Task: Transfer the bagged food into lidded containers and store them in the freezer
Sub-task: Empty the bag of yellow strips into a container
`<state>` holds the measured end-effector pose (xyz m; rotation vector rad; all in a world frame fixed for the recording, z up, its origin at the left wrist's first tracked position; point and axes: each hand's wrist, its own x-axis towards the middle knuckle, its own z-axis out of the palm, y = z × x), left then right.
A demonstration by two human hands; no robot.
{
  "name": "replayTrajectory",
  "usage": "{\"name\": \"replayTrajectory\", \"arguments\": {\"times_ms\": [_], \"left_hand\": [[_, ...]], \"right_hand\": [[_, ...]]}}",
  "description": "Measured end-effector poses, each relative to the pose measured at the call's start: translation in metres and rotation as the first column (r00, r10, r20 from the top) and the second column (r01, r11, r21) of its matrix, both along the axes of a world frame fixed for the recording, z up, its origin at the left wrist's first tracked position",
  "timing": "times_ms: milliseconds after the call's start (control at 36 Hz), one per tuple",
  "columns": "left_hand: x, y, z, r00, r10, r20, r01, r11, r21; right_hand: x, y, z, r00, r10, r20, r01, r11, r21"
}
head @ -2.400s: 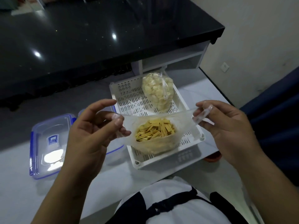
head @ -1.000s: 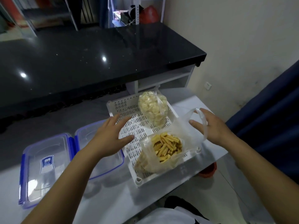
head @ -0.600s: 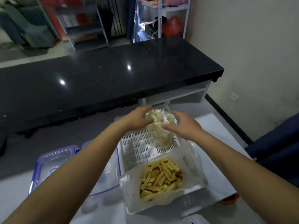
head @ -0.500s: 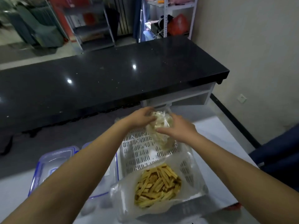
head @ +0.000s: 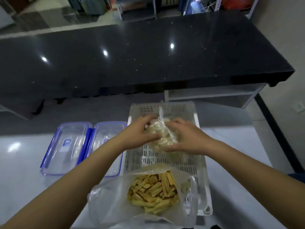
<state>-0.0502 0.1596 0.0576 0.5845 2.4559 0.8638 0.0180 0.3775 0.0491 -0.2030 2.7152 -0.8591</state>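
Note:
A clear bag of pale round food pieces lies in the middle of a white slotted tray. My left hand grips the bag's left side and my right hand grips its right side, near the twisted top. An opened bag of yellow sticks sits at the tray's near end, its mouth spread wide. Left of the tray lies an open clear container with blue clips, my left forearm crossing it, its hinged lid flat beside it.
The tray and container rest on a white table. A raised black glossy counter runs across behind it, with a white shelf under its right end. A wall with a socket stands at the right.
My hands let go of the bag of yellow sticks, which now sits open at the tray's near end. Both hands reached forward and took hold of the bag of pale pieces.

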Motion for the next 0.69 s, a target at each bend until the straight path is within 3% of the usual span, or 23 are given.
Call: {"name": "replayTrajectory", "arguments": {"times_ms": [111, 167, 389, 694], "left_hand": [[0.020, -0.016, -0.002, 0.993, -0.033, -0.113, 0.023, 0.996, -0.088], [0.028, -0.019, -0.001, 0.985, -0.043, -0.166, 0.029, 0.996, -0.088], [0.037, -0.011, 0.006, 0.961, -0.034, -0.276, 0.024, 0.999, -0.039], [0.025, 0.013, 0.014, 0.950, -0.068, -0.304, 0.018, 0.986, -0.165]], "right_hand": [[-0.003, 0.004, 0.004, 0.997, 0.057, 0.048, -0.046, 0.976, -0.214], [-0.006, 0.006, 0.005, 0.998, 0.056, 0.036, -0.046, 0.968, -0.247], [-0.014, 0.002, 0.000, 0.988, 0.081, -0.131, -0.095, 0.990, -0.104], [-0.015, -0.007, 0.006, 0.994, 0.018, -0.106, -0.033, 0.990, -0.139]]}}
